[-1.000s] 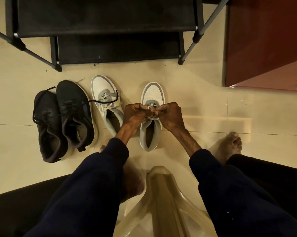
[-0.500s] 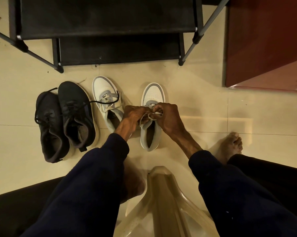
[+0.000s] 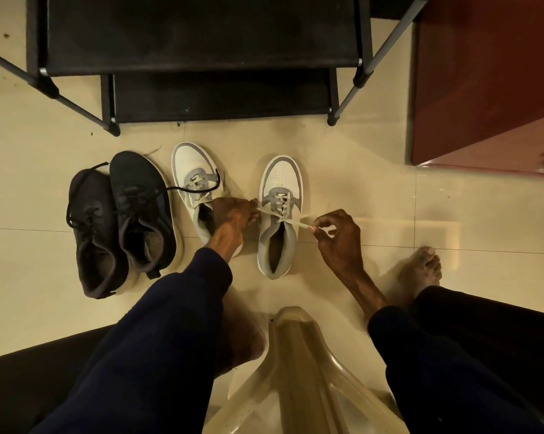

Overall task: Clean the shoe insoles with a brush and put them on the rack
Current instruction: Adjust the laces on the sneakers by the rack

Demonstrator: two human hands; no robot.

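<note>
A white and grey sneaker (image 3: pixel 280 183) stands on the tiled floor, toe pointing away from me. My left hand (image 3: pixel 234 213) pinches one end of its pale lace (image 3: pixel 291 221) on the shoe's left side. My right hand (image 3: pixel 338 231) pinches the other end, drawn out to the right. The lace runs taut across the tongue between both hands. The matching white sneaker (image 3: pixel 192 177) lies just left, partly behind my left hand. A black shoe rack (image 3: pixel 201 57) stands beyond the shoes. No brush or loose insole shows.
Two black sneakers (image 3: pixel 120 220) sit side by side at the left, one black lace trailing onto the white shoe. A red-brown cabinet (image 3: pixel 483 73) fills the upper right. A clear plastic stool (image 3: pixel 299 371) is between my knees. My bare foot (image 3: pixel 421 267) rests at the right.
My hands were together over the sneaker's tongue. They have moved apart, the right hand going right, pulling the lace ends outward so the bow is undone.
</note>
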